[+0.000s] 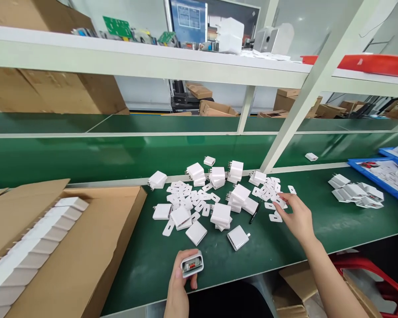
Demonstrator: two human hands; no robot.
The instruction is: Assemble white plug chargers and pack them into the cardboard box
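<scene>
My left hand (181, 282) is near the table's front edge, closed around a white charger body (192, 263) whose open end shows its inner parts. My right hand (295, 216) reaches out to the right of the pile, fingers spread over small flat white cover plates (274, 201) and touching them. Between the hands lie several white charger bodies (220, 214) with metal prongs, scattered on the green table (285, 247). More cover plates (185, 196) lie in the middle of the pile. A black pen (254, 213) rests beside my right hand.
A cardboard box (86, 247) at the left holds rows of white chargers. Another heap of white chargers (354, 192) lies at the right, beside a blue tray (381, 174). A green conveyor belt (119, 154) runs behind the table. A slanted frame post (295, 115) rises behind the pile.
</scene>
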